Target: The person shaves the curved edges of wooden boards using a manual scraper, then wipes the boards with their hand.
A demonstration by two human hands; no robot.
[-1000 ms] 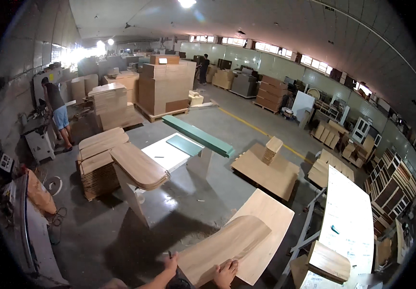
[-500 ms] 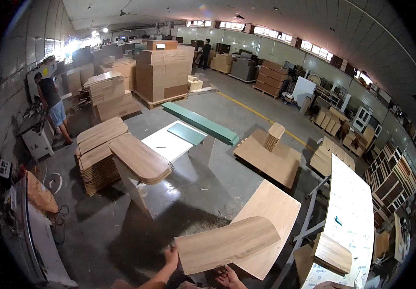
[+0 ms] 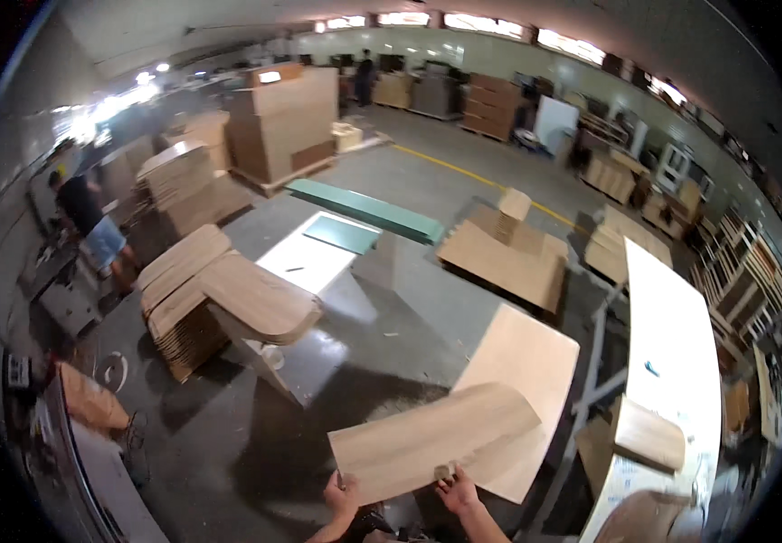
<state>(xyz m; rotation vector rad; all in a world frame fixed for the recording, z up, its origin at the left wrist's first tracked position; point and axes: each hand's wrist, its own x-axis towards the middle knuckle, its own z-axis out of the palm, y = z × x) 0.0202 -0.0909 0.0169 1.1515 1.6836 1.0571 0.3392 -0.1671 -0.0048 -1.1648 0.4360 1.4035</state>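
A wood-grain board (image 3: 427, 434) with one rounded end lies in front of me, its square end toward my left. My left hand (image 3: 343, 493) is closed at the board's near left corner, with a small dark bit showing by the fingers. At the near edge, my right hand (image 3: 459, 492) pinches a small round tan thing (image 3: 445, 471) against or just over the board's face; its kind is too blurred to tell. Beneath the board's right part is a larger pale wood panel (image 3: 526, 348).
To the right stands a long white-topped bench (image 3: 671, 326) bearing a stack of rounded boards (image 3: 649, 434). Ahead left, rounded boards (image 3: 260, 294) rest on a stand beside a taller stack (image 3: 183, 335). Green panels (image 3: 364, 210) lie beyond. A person (image 3: 92, 217) stands far left.
My right hand has come from under the board's near edge up to it, now with the small round thing in its fingers. My left hand has shifted nearer the corner. The whole view has tilted slightly.
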